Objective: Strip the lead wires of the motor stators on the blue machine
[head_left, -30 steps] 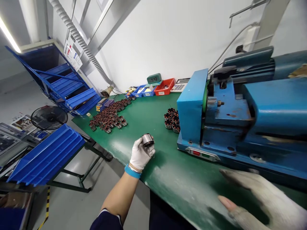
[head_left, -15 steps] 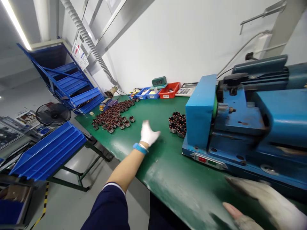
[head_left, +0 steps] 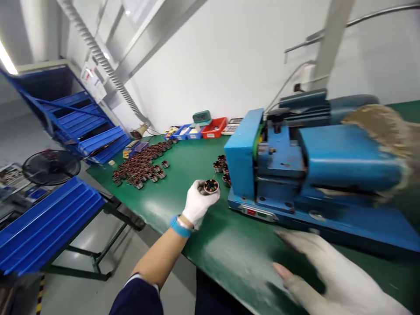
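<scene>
In a white glove, my left hand (head_left: 197, 202) grips a small round motor stator (head_left: 211, 186) with copper windings, held over the green bench. Close beyond it, a group of similar stators (head_left: 218, 166) stands against the left end of the blue machine (head_left: 244, 153), partly hidden by it. My right hand (head_left: 315, 267), gloved with a bare thumb tip, is at the lower right in front of the machine's base. Its thumb and fingers are apart, with nothing between them. At the bench's far left lies a large spread of stators (head_left: 141, 164).
Along the wall stand blue bins (head_left: 194, 133), a red bin (head_left: 215, 127), a calculator (head_left: 232, 126) and a green digital clock (head_left: 201, 117). Left of the bench (head_left: 183, 162) are a blue tray on a stand (head_left: 49, 218), a black fan (head_left: 50, 167) and a blue rack (head_left: 78, 113).
My left hand, empty before, now holds a stator. The view has swung right, showing more of the machine. My right hand stays open and shows more fully.
</scene>
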A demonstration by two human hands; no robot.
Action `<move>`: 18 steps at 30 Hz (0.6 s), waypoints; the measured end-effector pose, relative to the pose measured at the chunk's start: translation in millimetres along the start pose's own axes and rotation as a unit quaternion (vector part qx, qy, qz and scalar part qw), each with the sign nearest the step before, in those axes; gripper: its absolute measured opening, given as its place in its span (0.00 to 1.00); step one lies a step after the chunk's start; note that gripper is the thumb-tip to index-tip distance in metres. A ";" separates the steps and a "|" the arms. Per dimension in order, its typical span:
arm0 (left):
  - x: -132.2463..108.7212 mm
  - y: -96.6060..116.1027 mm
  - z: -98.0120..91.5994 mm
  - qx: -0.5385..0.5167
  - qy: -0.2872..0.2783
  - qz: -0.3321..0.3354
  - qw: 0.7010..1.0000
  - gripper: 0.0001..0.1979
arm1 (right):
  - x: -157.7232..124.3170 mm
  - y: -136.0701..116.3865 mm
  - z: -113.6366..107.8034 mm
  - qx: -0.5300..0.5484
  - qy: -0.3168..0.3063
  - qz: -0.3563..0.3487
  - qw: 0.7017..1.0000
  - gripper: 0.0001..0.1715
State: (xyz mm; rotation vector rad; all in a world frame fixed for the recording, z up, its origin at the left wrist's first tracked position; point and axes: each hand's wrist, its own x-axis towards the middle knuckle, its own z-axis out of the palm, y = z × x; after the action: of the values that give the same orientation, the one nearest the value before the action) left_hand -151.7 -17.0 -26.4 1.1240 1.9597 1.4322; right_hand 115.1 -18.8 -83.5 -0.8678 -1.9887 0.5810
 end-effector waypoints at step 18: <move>-57.4 84.4 126.3 -0.029 -0.184 0.093 0.978 0.18 | 62.1 -14.6 -37.8 0.338 0.163 0.307 0.875 0.33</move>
State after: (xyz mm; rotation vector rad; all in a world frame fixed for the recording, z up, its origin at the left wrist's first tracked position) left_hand 4.7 16.0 2.4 1.4585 1.5812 1.2521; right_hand 118.5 21.5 -21.3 -1.0413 -1.0442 1.2989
